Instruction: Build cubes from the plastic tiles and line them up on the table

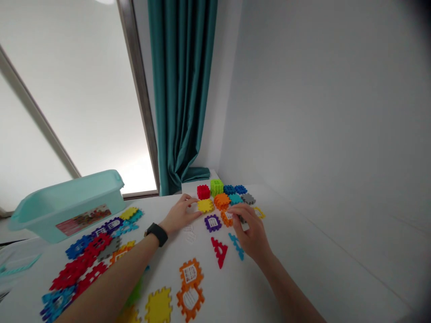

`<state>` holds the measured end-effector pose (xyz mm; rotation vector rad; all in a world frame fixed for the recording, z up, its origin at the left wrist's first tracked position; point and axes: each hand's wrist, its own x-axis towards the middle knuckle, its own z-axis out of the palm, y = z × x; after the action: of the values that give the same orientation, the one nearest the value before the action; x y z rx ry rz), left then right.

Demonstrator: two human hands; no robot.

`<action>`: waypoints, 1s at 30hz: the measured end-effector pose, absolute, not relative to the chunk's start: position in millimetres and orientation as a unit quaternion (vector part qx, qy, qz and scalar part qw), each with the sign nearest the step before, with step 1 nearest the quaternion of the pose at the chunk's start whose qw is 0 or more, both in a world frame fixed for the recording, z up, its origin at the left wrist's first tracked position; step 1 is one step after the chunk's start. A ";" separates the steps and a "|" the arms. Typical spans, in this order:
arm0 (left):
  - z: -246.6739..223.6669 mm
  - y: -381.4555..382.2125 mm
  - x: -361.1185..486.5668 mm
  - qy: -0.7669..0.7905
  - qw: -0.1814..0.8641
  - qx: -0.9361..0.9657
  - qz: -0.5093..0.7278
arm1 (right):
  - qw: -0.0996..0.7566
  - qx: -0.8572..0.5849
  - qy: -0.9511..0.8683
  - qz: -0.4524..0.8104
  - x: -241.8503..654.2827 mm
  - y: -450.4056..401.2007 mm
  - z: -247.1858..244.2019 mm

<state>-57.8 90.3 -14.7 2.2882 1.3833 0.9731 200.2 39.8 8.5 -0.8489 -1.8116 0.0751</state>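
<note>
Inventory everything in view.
Tub: one, turquoise, left.
Unclear object: one, whitish, lower left.
Panels: two, whitish, upper left.
Table: one, white, foreground.
Curtain: one, teal, beyond table.
Wall: one, grey, right.
Pile: uncountable, multicoloured, beside tub.
Far pieces: many, multicoloured, far end.
Stack: one, yellow, among far pieces.
Middle pieces: several, red, purple, blue, white, centre.
Near pieces: several, orange, yellow, green, near edge.
Watch: one, black, left wrist.
Left hand: one, bare, touching stack.
Right hand: one, bare, near orange piece.
</note>
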 end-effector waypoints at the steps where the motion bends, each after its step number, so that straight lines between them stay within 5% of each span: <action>1: -15.6 93.7 -55.4 0.480 0.146 0.796 0.339 | 0.539 -0.358 -0.762 0.032 199.9 38.8 9.2; 30: -33.0 120.2 -48.3 0.474 0.141 0.795 0.351 | 0.542 -0.356 -0.761 0.033 199.0 34.0 14.8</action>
<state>-48.3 120.2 -33.0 2.2968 1.3674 1.0140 199.0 34.0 14.8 -0.8448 -1.8077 0.0784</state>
